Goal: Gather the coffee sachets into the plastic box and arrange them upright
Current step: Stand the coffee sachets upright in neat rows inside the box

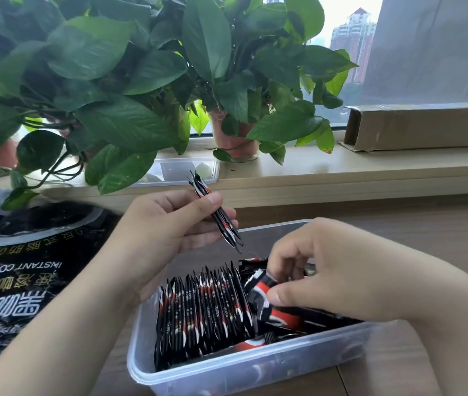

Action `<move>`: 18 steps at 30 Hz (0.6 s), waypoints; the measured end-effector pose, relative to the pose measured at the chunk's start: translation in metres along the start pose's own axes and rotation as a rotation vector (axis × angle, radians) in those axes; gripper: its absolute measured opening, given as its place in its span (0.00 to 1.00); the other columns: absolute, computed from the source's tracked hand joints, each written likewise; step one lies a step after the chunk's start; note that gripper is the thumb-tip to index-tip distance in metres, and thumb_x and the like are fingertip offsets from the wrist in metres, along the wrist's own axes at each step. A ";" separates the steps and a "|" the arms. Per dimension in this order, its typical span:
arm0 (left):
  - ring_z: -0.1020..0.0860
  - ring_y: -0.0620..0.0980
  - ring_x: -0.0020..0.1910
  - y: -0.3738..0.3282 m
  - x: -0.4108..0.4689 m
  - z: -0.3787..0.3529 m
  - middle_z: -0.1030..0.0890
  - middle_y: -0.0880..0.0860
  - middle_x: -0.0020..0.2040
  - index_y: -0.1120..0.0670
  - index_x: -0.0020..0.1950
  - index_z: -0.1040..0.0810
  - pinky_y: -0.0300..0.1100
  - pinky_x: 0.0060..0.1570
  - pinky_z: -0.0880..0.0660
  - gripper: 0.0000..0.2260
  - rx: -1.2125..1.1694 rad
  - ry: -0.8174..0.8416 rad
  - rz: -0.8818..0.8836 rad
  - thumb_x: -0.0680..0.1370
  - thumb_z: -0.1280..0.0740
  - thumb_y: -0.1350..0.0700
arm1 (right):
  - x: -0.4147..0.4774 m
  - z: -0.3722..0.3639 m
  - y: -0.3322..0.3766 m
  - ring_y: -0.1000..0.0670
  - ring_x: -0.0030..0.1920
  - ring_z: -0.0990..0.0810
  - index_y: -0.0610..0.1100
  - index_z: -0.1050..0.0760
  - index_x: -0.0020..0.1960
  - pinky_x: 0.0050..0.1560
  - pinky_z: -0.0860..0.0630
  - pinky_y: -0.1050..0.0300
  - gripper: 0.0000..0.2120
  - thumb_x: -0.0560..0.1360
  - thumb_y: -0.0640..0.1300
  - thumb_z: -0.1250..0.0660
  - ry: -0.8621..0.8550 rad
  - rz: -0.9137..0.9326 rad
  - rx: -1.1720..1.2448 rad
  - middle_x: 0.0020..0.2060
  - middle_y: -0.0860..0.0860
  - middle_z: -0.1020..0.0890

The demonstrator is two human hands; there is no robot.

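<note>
Left hand [167, 224] raised over the plastic box [227, 375], pinching a few sachets [215, 212]; right hand [321, 270] dips in, pinching a loose sachet [264, 287].

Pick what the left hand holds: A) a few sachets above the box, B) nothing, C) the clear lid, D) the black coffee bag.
A: the left hand pinches a few sachets edge-on above the plastic box, while the right hand grips a loose sachet inside it.

Daylit window [338, 21], wooden sill [370, 164], potted plants [141, 67]
</note>
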State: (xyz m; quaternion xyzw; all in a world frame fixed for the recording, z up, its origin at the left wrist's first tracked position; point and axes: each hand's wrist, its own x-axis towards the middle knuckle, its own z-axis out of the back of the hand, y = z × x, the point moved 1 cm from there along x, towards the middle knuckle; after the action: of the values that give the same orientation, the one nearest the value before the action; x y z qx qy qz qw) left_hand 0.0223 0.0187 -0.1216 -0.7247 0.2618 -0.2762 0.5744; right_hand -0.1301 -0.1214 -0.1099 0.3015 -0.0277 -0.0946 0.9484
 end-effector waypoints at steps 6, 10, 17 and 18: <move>0.13 0.55 0.44 -0.001 -0.001 0.001 0.13 0.61 0.45 0.65 0.51 0.19 0.36 0.36 0.20 0.15 0.021 0.022 0.005 0.70 0.29 0.55 | 0.000 0.011 -0.007 0.55 0.30 0.23 0.49 0.19 0.39 0.38 0.22 0.57 0.06 0.71 0.49 0.26 -0.293 -0.006 0.220 0.33 0.49 0.16; 0.13 0.54 0.44 0.001 -0.001 0.001 0.13 0.60 0.46 0.66 0.51 0.19 0.36 0.38 0.20 0.15 0.088 0.062 0.008 0.71 0.29 0.55 | 0.007 0.011 -0.010 0.46 0.31 0.20 0.45 0.19 0.37 0.37 0.22 0.54 0.07 0.72 0.46 0.26 -0.516 -0.040 0.275 0.30 0.50 0.17; 0.14 0.57 0.48 0.007 -0.001 -0.001 0.13 0.57 0.45 0.57 0.46 0.14 0.45 0.46 0.17 0.11 0.256 0.096 -0.034 0.68 0.27 0.54 | 0.010 0.004 0.000 0.58 0.24 0.27 0.46 0.21 0.33 0.28 0.31 0.69 0.10 0.71 0.47 0.26 -0.770 -0.112 0.336 0.24 0.55 0.21; 0.15 0.59 0.51 0.008 -0.001 -0.001 0.13 0.56 0.46 0.55 0.47 0.13 0.51 0.51 0.18 0.10 0.302 0.120 -0.049 0.68 0.26 0.53 | 0.011 0.001 0.004 0.59 0.23 0.28 0.46 0.21 0.32 0.26 0.32 0.71 0.10 0.70 0.47 0.27 -0.797 -0.113 0.335 0.23 0.56 0.21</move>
State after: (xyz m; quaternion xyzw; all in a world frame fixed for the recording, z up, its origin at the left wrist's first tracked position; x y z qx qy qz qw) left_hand 0.0203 0.0171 -0.1298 -0.6184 0.2335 -0.3693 0.6532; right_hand -0.1191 -0.1206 -0.1068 0.3922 -0.3901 -0.2498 0.7947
